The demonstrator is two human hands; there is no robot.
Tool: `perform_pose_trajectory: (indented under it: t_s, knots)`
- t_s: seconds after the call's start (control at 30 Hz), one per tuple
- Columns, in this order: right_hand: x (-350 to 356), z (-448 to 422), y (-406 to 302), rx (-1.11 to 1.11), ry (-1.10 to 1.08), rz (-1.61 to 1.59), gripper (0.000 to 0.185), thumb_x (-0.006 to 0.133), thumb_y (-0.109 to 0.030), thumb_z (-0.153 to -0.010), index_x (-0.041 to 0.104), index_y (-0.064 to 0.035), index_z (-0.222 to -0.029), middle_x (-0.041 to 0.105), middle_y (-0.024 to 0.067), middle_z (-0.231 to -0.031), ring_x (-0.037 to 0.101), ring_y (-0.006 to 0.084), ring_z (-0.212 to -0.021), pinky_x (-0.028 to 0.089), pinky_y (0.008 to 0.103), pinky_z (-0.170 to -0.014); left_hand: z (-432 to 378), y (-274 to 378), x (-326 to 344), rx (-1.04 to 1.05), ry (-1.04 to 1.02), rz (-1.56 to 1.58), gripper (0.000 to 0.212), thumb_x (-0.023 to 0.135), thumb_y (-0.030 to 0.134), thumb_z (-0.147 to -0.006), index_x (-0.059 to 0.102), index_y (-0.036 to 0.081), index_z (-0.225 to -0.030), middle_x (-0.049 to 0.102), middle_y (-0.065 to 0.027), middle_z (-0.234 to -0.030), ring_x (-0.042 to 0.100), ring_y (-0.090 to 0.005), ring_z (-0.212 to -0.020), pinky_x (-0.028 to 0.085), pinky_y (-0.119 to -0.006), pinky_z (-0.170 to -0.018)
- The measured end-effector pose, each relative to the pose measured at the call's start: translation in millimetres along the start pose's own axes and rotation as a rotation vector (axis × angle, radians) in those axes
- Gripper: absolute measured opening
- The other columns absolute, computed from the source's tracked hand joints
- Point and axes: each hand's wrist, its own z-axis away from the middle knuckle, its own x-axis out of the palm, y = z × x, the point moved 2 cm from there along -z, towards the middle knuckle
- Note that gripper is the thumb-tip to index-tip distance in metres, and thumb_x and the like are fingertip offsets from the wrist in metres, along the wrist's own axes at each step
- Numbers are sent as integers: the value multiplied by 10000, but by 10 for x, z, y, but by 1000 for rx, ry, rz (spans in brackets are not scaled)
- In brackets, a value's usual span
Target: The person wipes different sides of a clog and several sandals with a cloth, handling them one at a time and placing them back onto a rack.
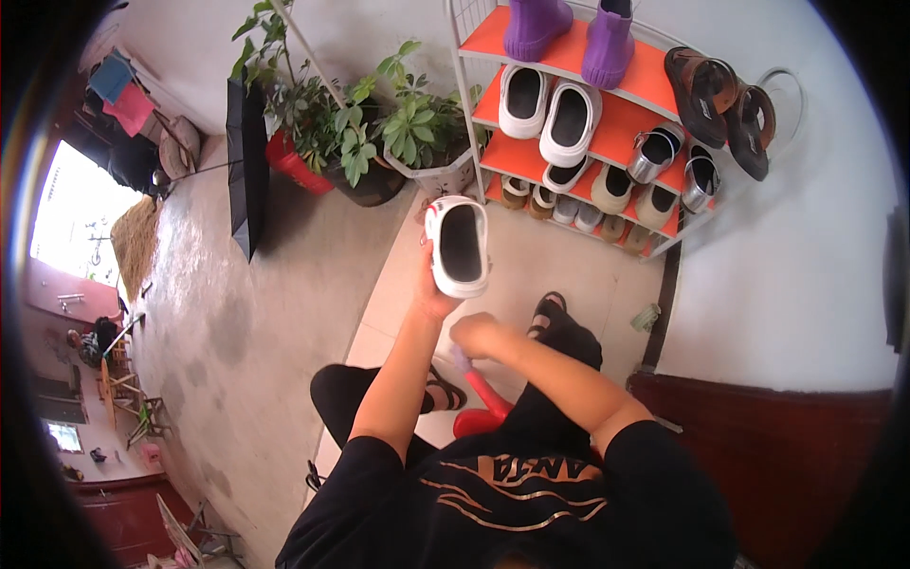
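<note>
A white clog with a dark insole [461, 242] is in my left hand [432, 284], which grips it from the side and below. Just below the clog, my right hand [475, 336] is closed and slightly blurred, with a pale end of something under its fingers. A red curved item [487, 398] lies beneath that hand; whether the two are joined I cannot tell. The shoe rack with orange shelves [618, 142] stands ahead to the right, holding white clogs [571, 122], purple boots [538, 28], silver shoes [655, 153] and several other pairs.
Potted plants [426, 135] and a black umbrella [247, 171] stand ahead to the left. Brown sandals [711, 99] rest at the rack's upper right. A crumpled scrap [645, 318] lies on the tiles near the wall. My sandalled feet [549, 309] are on the floor below.
</note>
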Motion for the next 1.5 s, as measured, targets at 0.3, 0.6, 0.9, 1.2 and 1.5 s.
perform_pose_trajectory:
  t_s: [0.3, 0.6, 0.9, 1.2, 1.5]
  knots:
    - [258, -459, -119, -116, 129, -152, 240, 597, -244, -791, 700, -133, -976, 674, 77, -1029, 619, 264, -997, 456, 386, -856, -1642, -67, -275, -222, 100, -8, 519, 420, 428, -912, 499, 67, -1276, 563, -165, -1214, 554, -353, -1063, 457, -485, -938]
    - [1153, -1020, -485, -421, 795, -1296, 253, 502, -195, -840, 683, -109, -994, 677, 55, -973, 653, 237, -883, 504, 375, -679, -2850, -150, -800, -107, 229, 268, 728, 194, 627, -924, 330, 110, -1418, 370, -154, -1430, 376, -388, -1287, 323, -569, -1055]
    - [1336, -1089, -673, -400, 781, -1480, 237, 498, -188, -836, 672, -102, -973, 659, 46, -930, 636, 220, -848, 490, 359, -659, -2674, -227, -894, -40, 617, 119, 814, 205, 635, -916, 231, -21, -1397, 287, -196, -1455, 289, -379, -1340, 245, -547, -1097]
    - [1371, -1132, -757, -421, 776, -1609, 223, 494, -181, -832, 661, -95, -952, 641, 36, -888, 618, 204, -813, 475, 343, -639, -3372, -296, -1471, 105, 631, -56, 562, 408, 454, -914, 424, -46, -1172, 488, -192, -1200, 503, -330, -1102, 433, -463, -933]
    - [1494, -1201, -701, -374, 812, -1784, 209, 490, -174, -828, 650, -88, -931, 623, 26, -845, 601, 187, -778, 461, 327, -619, -3673, -911, -1054, -92, 596, -782, 182, 625, 217, -898, 559, 47, -895, 585, -79, -717, 605, -200, -643, 545, -301, -539]
